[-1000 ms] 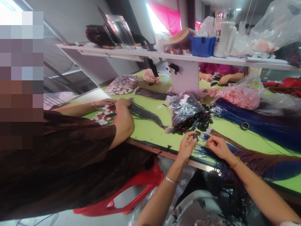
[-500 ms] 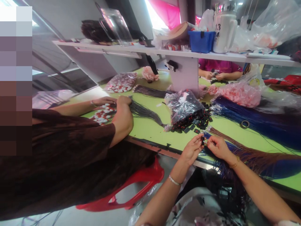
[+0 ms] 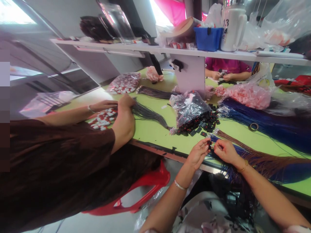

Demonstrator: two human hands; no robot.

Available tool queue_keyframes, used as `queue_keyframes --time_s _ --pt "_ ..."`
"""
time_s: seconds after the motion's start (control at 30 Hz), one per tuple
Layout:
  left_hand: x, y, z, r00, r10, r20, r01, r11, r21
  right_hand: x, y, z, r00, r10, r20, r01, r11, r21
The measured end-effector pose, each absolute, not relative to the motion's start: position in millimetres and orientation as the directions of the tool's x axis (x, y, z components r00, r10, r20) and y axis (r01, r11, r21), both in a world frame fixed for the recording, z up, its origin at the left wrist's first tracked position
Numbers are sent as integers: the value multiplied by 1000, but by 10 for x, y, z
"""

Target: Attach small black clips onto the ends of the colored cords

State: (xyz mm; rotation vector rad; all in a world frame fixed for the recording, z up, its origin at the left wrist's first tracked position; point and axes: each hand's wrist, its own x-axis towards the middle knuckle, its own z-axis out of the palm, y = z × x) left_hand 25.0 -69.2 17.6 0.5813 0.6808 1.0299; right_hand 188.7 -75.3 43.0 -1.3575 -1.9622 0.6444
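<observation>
Between the thumb and fingers of my left hand (image 3: 197, 154) is a small black plastic connector housing (image 3: 209, 144). My right hand (image 3: 226, 151) is closed in a pinch on a thin wire, its light tip (image 3: 213, 146) pointing at the housing; whether the tip is inside cannot be made out. Beyond my hands lies a pile of loose black housings (image 3: 204, 124) spilling from a clear plastic bag (image 3: 190, 108). Brown wires (image 3: 255, 150) and blue wires (image 3: 267, 126) with metal ends stretch away to the right of my hands.
At my left a co-worker's arm (image 3: 125, 126) reaches over red-and-white pieces (image 3: 103, 119) and grey wires (image 3: 153, 113). A tape roll (image 3: 254, 127) lies on the blue wires. A shelf (image 3: 145, 50) spans the table, with another person's hands behind it. A red chair (image 3: 145, 191) stands below.
My hands stay almost in place with the housing and wire held close together. The co-worker on the left has shifted slightly left, uncovering more red-and-white pieces.
</observation>
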Motion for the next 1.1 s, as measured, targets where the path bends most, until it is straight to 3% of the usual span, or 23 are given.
queue_keyframes --time_s 0.53,0.87,1.0,1.1 --pt "289 -763 170 227 944 -241 -454 321 831 1885 -765 469 -418 872 254 597 475 -647" --pt "314 -824 139 176 956 -234 -428 288 857 1871 -773 417 -427 877 219 643 465 -609" --pt "302 -836 177 174 954 -243 -422 295 857 2054 -620 457 -274 942 193 702 333 -630" --pt "306 -822 201 181 955 -236 -443 293 847 2208 -481 447 -135 984 115 871 173 -460"
